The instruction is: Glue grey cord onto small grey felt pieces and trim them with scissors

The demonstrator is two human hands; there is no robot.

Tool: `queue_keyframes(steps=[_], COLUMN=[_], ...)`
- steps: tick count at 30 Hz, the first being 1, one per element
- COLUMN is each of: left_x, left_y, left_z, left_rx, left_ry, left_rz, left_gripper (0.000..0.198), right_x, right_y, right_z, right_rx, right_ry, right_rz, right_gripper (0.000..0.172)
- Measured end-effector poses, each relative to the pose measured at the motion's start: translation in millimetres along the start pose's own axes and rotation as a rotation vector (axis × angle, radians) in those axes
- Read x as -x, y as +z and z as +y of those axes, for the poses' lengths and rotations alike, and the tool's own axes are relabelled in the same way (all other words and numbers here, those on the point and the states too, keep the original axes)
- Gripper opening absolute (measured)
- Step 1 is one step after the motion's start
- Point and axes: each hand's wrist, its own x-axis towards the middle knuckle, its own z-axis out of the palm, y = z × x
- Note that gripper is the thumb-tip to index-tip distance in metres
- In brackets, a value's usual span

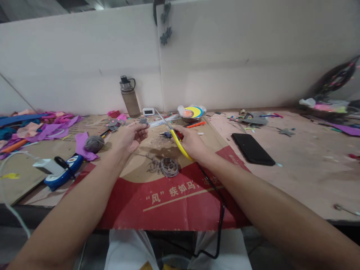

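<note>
My left hand (131, 135) is closed in a pinch on a small grey fuzzy piece (144, 121), held above the cardboard. In my right hand (191, 141) is a pair of scissors (179, 143) with yellow handles, its long silver blades pointing up and left toward the left hand. The blade tips are apart from the grey piece. Just behind the right fingers lies a dark blue and red tool (168, 134), partly hidden. On the cardboard below both hands sits a loose coil of grey cord (169, 167).
Red and brown cardboard (180, 210) covers the table front. A black cable (222, 213) hangs over its edge. To the right is a black phone (252, 149); left are a grey yarn ball (94, 143) and blue power strip (64, 174). A bottle (131, 99) and bowl (192, 119) stand behind.
</note>
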Motion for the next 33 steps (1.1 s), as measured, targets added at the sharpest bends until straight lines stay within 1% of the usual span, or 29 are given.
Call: queue_keyframes(steps=[2,3,6,7,9,11,14,17,19,21,24,26,30,33], left_x=[1,2,3,4,4,5,6,9,11,13,14,14,14,16], left_y=[1.8,2.9,5.9,6.6,7.2,7.5,8.5,10.5,12.1,13.4,14.0,13.4,11.9,12.3], left_z=[-2,-3,-5,-6,-6,-7,-8,-11,-13,-14,-14,-14,-13,-11], left_rx=[-0.007,-0.008,0.015,0.029,0.047,0.037,-0.038,-0.145,-0.191,-0.217,-0.263,-0.291,-0.240,-0.147], left_ry=[-0.020,-0.033,-0.058,-0.059,-0.061,-0.075,-0.074,-0.029,-0.005,0.008,0.033,0.042,0.010,-0.042], left_rz=[-0.021,-0.037,-0.085,-0.104,-0.135,-0.157,-0.201,-0.290,-0.341,-0.359,-0.366,-0.399,-0.483,-0.514], left_gripper=[0.006,0.007,0.009,0.009,0.010,0.012,0.009,0.006,0.009,0.012,0.014,0.016,0.015,0.013], right_x=[0,0,-2,-2,-4,-5,-9,-15,-19,-20,-17,-14,-10,-10], right_y=[2,3,6,7,8,8,8,8,10,14,19,21,21,21], right_z=[-6,-10,-21,-24,-28,-29,-31,-33,-34,-36,-38,-37,-33,-30], right_rx=[-0.169,-0.291,-0.677,-0.765,-0.863,-0.904,-0.931,-0.933,-0.928,-0.928,-0.931,-0.940,-0.997,-1.041], right_ry=[0.090,0.157,0.346,0.376,0.392,0.394,0.393,0.368,0.355,0.358,0.370,0.356,0.342,0.329], right_rz=[0.026,0.031,0.039,0.051,0.101,0.149,0.157,0.163,0.190,0.209,0.207,0.193,0.136,0.155], right_gripper=[0.021,0.021,0.031,0.034,0.038,0.041,0.047,0.048,0.048,0.049,0.047,0.045,0.047,0.050])
